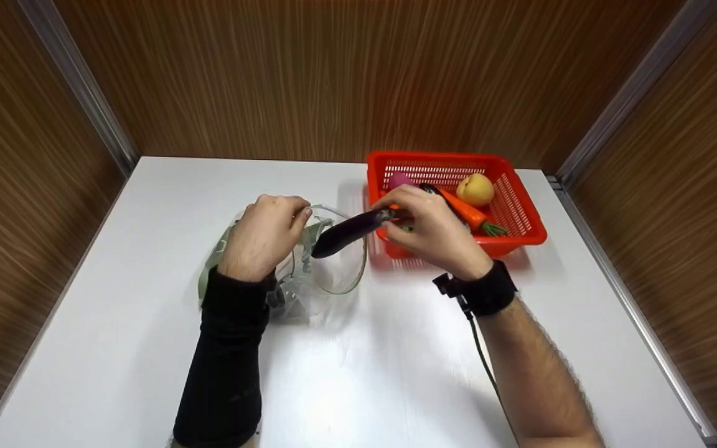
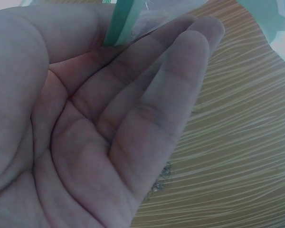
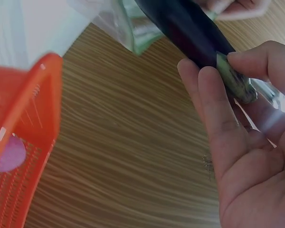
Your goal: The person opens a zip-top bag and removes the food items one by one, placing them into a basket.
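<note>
The right hand (image 1: 434, 229) pinches the eggplant (image 1: 351, 231) by its green stem end, the dark tip hanging over the mouth of the clear bag (image 1: 327, 261), whose rim the left hand (image 1: 265, 235) pinches open above the bench (image 1: 358, 373). The eggplant looks firm, smooth, probably slippery, so the stem is the surest hold; the bag is thin and floppy.

White table (image 1: 147, 348), brown wood-grain walls (image 1: 333, 74), metal corner strips (image 1: 78, 81), glossy glare

Dark purple eggplant (image 1: 351, 231) tilted into clear bag (image 1: 309, 267)
</note>
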